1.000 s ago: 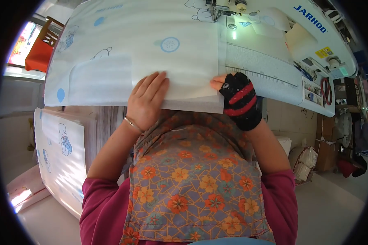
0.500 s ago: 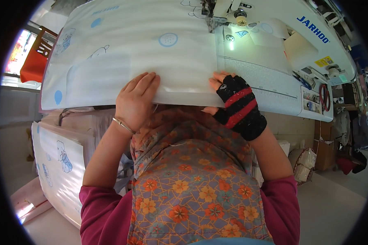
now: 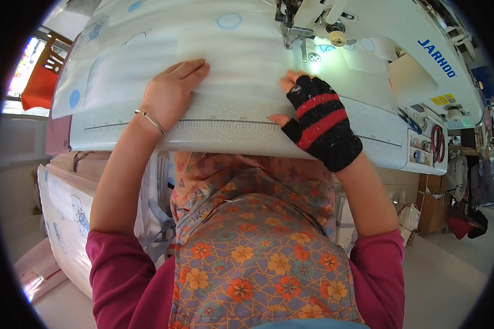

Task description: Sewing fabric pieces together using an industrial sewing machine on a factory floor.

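Note:
A white sheet with pale blue prints (image 3: 140, 68) lies over the sewing machine's bed, its right edge by the presser foot (image 3: 297, 37). My left hand (image 3: 173, 88), a bracelet at its wrist, rests flat on the sheet near its front edge, fingers stretched forward and to the right. In a black and red fingerless glove, my right hand (image 3: 319, 118) lies at the sheet's right front corner, thumb apart from the fingers. Beyond it stands the white sewing machine (image 3: 384, 41), a light shining under its arm. A printed ruler (image 3: 225, 122) shows along the bed's front.
More printed sheets (image 3: 66, 219) hang in a stack at the lower left. Red-handled scissors (image 3: 437, 143) lie by a small parts tray (image 3: 420, 148) at the bed's right end. Cardboard boxes (image 3: 432, 203) stand on the right, a red chair (image 3: 41, 82) at the far left.
The sheet has slid away from me toward the machine, uncovering the ruler along the bed's front. Both hands have moved forward with it, the left also a little leftward.

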Demonstrator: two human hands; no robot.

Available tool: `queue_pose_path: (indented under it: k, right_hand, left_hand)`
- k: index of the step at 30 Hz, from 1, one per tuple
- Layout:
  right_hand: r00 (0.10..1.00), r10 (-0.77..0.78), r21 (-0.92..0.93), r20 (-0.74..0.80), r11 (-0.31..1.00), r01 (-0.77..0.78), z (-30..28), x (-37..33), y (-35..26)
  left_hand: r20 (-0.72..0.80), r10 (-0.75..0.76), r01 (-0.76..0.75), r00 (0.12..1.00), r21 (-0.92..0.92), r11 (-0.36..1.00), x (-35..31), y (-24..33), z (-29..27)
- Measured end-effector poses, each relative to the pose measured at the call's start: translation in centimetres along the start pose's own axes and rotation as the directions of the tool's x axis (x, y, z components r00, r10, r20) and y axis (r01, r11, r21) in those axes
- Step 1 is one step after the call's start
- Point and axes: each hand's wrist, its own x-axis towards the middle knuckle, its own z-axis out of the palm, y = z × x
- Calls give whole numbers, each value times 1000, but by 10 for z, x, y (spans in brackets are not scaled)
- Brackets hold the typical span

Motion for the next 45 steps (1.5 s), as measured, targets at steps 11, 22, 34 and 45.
queue_pose_path:
  k: [11,22,34,45]
  right_hand:
    - [1000,21,-53,14,998,-20,8,27,20]
    - [997,72,-32,-1,997,-72,14,21,21]
    - [995,94,-27,-40,995,-95,16,22,24]
    - [954,261,287,-148,934,-211,-10,-10,-11]
  left_hand:
    - [26,-93,91,995,96,991,34,-33,21]
    - [192,-142,109,971,175,979,34,-28,16]
    - [420,-173,31,891,324,945,32,12,-9]
    - [751,-112,24,651,128,992,52,97,-50]
